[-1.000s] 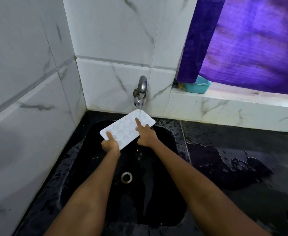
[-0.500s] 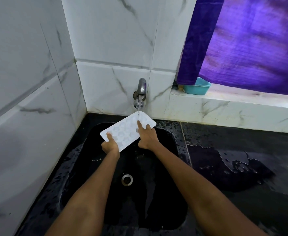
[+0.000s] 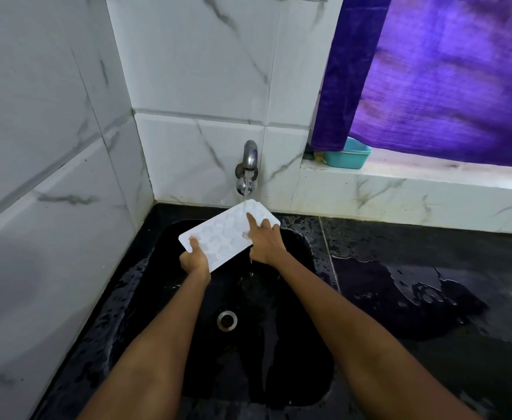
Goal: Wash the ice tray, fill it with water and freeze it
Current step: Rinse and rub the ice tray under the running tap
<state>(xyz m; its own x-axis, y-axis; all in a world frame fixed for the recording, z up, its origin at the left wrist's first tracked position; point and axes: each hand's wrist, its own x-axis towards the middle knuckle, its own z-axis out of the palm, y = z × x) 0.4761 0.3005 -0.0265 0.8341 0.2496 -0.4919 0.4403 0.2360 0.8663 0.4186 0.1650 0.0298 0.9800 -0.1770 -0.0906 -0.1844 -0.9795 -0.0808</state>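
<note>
while the tap point(image 3: 247, 172) runs — left hand point(image 3: 194, 260) pinching ice tray point(image 3: 227, 233) corner | right hand point(image 3: 265, 241) spread on its edge

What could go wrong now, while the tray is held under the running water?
1. The left hand grips only one corner of the wet ice tray; it may slip into the sink.
2. Water from the tap hits the tilted tray and could splash onto the already wet counter.

Left hand point(image 3: 194, 258) gripping, right hand point(image 3: 265, 241) pointing
</note>
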